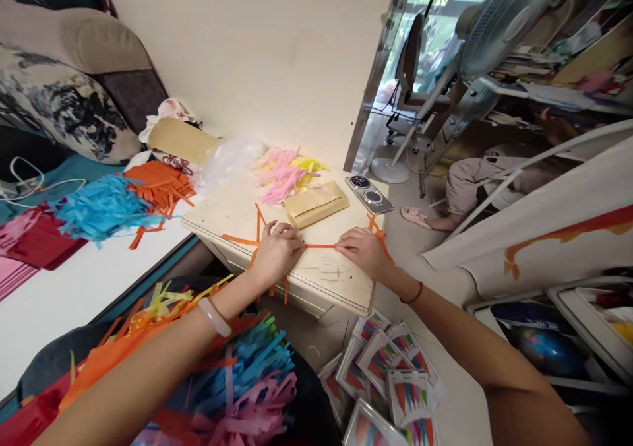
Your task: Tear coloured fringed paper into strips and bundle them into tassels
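We pinch a thin orange paper strip (320, 246) taut between our left hand (277, 251) and right hand (363, 250) over the small cream table (341, 287), beside a tan envelope (315, 204) whose contents stay hidden.

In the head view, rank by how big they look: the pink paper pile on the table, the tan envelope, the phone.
1. Pink paper pile
2. Tan envelope, which looks close to the pile in size, so the order is unsure
3. Phone, clearly smallest
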Demonstrator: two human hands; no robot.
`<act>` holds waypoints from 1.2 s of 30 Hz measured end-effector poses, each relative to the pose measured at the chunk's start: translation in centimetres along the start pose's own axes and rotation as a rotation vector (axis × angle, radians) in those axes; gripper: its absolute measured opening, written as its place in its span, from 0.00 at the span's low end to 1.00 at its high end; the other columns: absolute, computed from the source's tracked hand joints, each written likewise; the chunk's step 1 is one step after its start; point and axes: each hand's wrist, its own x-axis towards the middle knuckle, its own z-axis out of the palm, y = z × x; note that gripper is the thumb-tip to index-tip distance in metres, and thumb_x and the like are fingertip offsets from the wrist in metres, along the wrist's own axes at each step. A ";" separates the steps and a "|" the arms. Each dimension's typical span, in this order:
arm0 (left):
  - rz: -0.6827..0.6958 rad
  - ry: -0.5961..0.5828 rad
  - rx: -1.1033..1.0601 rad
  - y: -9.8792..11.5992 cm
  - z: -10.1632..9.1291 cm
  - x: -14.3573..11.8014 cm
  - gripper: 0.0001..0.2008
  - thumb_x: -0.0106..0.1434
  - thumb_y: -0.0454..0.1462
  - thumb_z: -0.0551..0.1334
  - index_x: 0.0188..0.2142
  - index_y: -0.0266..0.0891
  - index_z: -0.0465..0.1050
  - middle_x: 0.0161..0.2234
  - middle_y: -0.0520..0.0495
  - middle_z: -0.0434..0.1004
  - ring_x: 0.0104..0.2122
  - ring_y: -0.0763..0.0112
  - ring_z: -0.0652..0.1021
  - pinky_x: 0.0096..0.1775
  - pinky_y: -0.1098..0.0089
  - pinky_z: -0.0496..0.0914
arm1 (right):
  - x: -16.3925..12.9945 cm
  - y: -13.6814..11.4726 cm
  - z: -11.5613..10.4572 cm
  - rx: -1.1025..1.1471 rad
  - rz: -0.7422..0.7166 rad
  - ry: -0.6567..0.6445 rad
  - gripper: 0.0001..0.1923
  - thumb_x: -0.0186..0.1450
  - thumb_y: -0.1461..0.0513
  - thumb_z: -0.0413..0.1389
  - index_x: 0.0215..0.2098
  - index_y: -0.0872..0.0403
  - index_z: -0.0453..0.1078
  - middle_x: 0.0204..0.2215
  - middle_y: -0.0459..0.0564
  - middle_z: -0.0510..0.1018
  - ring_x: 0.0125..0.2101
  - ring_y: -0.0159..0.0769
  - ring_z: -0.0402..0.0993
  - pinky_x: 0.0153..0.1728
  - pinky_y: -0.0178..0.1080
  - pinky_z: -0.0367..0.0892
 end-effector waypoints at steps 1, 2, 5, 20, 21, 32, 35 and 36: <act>-0.048 0.005 -0.063 -0.2 0.0 0.0 0.10 0.63 0.36 0.59 0.28 0.43 0.78 0.32 0.48 0.78 0.43 0.63 0.72 0.53 0.54 0.59 | -0.1 0.1 0.0 0.064 0.053 0.018 0.07 0.63 0.62 0.58 0.27 0.53 0.75 0.30 0.47 0.79 0.34 0.34 0.72 0.40 0.39 0.62; -0.093 0.008 -0.129 -0.5 0.0 -0.1 0.09 0.62 0.37 0.60 0.28 0.43 0.78 0.33 0.48 0.79 0.43 0.63 0.72 0.51 0.56 0.61 | -0.1 0.1 -0.1 0.121 0.101 0.032 0.06 0.61 0.62 0.59 0.26 0.54 0.75 0.29 0.47 0.78 0.33 0.33 0.72 0.39 0.38 0.63; -0.209 0.017 -0.250 -1.0 0.1 0.0 0.07 0.60 0.38 0.62 0.27 0.41 0.77 0.34 0.47 0.79 0.42 0.62 0.72 0.48 0.58 0.63 | 0.1 0.0 -0.2 0.195 0.197 0.049 0.07 0.59 0.62 0.60 0.24 0.55 0.73 0.28 0.47 0.77 0.33 0.34 0.71 0.38 0.37 0.64; -0.068 -0.050 0.087 0.2 0.0 0.4 0.11 0.63 0.32 0.56 0.40 0.43 0.76 0.39 0.43 0.75 0.46 0.56 0.70 0.53 0.48 0.58 | 1.2 -2.3 -0.7 -0.445 -0.205 -0.252 0.21 0.66 0.71 0.47 0.52 0.46 0.68 0.56 0.50 0.68 0.58 0.44 0.58 0.50 0.46 0.50; 0.000 -0.039 0.103 0.1 0.1 0.3 0.13 0.63 0.32 0.56 0.41 0.46 0.76 0.40 0.45 0.76 0.47 0.56 0.69 0.55 0.45 0.55 | 1.1 -2.0 -0.8 -0.460 -0.247 -0.272 0.23 0.66 0.72 0.46 0.54 0.45 0.67 0.58 0.49 0.67 0.60 0.45 0.55 0.51 0.47 0.50; 0.422 -0.108 0.365 1.9 0.4 2.5 0.12 0.60 0.26 0.55 0.25 0.34 0.75 0.27 0.42 0.75 0.35 0.61 0.74 0.54 0.50 0.59 | 2.1 -0.9 -2.0 -0.272 -0.049 -0.332 0.10 0.64 0.66 0.51 0.29 0.58 0.73 0.31 0.55 0.78 0.36 0.38 0.71 0.44 0.43 0.57; 0.451 -0.083 0.377 2.1 0.9 2.9 0.12 0.61 0.26 0.55 0.26 0.33 0.75 0.26 0.42 0.75 0.29 0.65 0.74 0.45 0.58 0.67 | 2.6 -2.8 -1.5 -0.193 0.040 -0.289 0.06 0.60 0.66 0.55 0.27 0.58 0.72 0.28 0.52 0.78 0.33 0.36 0.72 0.39 0.39 0.61; 0.452 -0.074 0.379 1.9 0.8 2.8 0.13 0.62 0.27 0.54 0.27 0.33 0.75 0.26 0.42 0.75 0.29 0.66 0.74 0.43 0.60 0.68 | 2.6 -3.3 -1.5 -0.170 0.058 -0.275 0.05 0.61 0.65 0.55 0.29 0.58 0.73 0.29 0.51 0.78 0.32 0.35 0.73 0.37 0.37 0.62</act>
